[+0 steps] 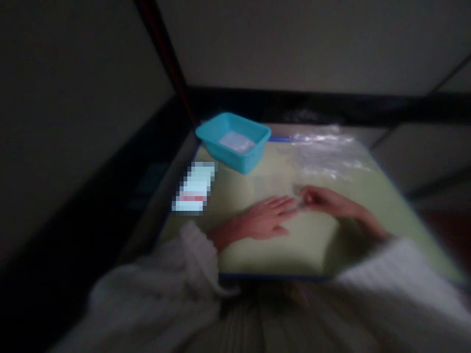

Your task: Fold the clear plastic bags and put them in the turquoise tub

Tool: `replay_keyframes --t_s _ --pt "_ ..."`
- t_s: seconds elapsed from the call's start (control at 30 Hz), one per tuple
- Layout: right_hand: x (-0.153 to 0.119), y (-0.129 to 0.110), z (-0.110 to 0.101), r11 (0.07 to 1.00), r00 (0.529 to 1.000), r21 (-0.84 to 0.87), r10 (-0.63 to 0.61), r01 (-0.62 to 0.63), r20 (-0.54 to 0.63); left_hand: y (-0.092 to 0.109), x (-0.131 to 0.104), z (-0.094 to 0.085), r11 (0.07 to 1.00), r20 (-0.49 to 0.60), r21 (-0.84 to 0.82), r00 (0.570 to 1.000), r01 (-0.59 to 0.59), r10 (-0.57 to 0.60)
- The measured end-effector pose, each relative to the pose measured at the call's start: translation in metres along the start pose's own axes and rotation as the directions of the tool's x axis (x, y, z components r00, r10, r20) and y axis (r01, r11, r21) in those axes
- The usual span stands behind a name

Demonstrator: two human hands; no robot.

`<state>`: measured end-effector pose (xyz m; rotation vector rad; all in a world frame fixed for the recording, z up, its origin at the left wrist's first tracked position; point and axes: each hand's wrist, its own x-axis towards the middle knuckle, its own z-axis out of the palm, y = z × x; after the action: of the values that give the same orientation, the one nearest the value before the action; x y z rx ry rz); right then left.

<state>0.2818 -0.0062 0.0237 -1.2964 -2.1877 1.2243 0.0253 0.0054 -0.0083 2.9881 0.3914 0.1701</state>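
Note:
My left hand lies flat near the middle of the table, palm down with its fingers stretched to the right. It rests beside or on a faint clear sheet, perhaps a plastic bag, whose edges are hard to see. Just right of those fingertips, my right hand is closed in a pinch. A small, pale, see-through bit shows at its fingertips; blur hides what it belongs to.
The pale yellow table has a blue edge. A turquoise plastic basket holding some whitish, flat pieces stands at the back left. Crumpled clear plastic is spread at the back right. A lit, pixelated phone-like screen lies at the left edge.

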Motion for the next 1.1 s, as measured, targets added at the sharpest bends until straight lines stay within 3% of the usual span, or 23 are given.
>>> replay_keyframes --t_s 0.37,0.77,1.0,1.1 --pt "0.008 -0.003 0.005 0.980 0.996 -0.184 0.059 -0.070 -0.065 0.002 0.000 -0.007 1.000 0.020 -0.017 1.000 0.017 -0.016" --pt "0.008 0.004 0.003 0.972 0.998 -0.234 -0.003 -0.012 -0.064 -0.009 -0.012 0.004 0.992 -0.057 -0.118 0.997 0.044 -0.051" --pt "0.005 0.001 0.005 0.975 0.998 -0.221 -0.028 0.015 -0.053 -0.021 -0.028 -0.013 0.988 -0.097 -0.144 0.993 0.058 -0.073" --pt "0.002 -0.009 0.008 0.966 0.992 -0.236 -0.119 0.109 -0.030 -0.034 -0.040 -0.024 0.983 -0.105 -0.135 0.985 0.121 -0.136"
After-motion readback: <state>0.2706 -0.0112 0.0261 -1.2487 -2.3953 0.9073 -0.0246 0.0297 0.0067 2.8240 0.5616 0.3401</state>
